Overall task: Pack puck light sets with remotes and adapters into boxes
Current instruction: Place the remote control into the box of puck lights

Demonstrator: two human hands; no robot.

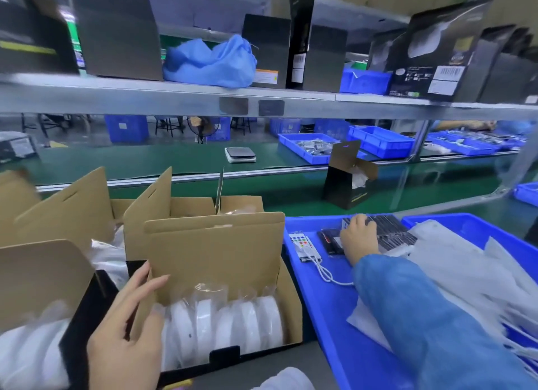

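Head view: one frame, looking down over a packing bench; motion blur at the left edge.
Left hand [128,325]: fingers curled round the near-left edge of the inner cardboard flap [212,255], thumb on its face, holding it upright and back from the opening.
Right hand [359,236]: reaching into the blue tray [326,317], fingers bent down onto the row of dark remotes [390,232]; whether it has one pinched or only touches the row, cannot tell.
Open box [288,308]: stands just left of the tray, at the bench front.
Puck lights [227,319]: white discs in clear bags, standing on edge side by side in the box's front compartment, which looks full.
Loose parts in tray: a white remote with coloured buttons [300,240] and a white cable [329,273], just left of the right hand; a dark packet [332,241] between them and the hand.
White bags [454,261]: heaped at the tray's right, under and beside the blue sleeve [422,311].
Judged step: fetching a remote for the box held open.
Risk 1: the remotes lie tightly packed, so the fingers may lift two at once or none.
Risk 2: the forearm crosses the tray, and drawing back could snag the cable and drag the white remote along.
Risk 3: if the left hand slackens, the flap may fall over the pucks and block the drop.
Risk 4: bag tops stick up above the pucks; a part pushed in could crumple them or sit proud.
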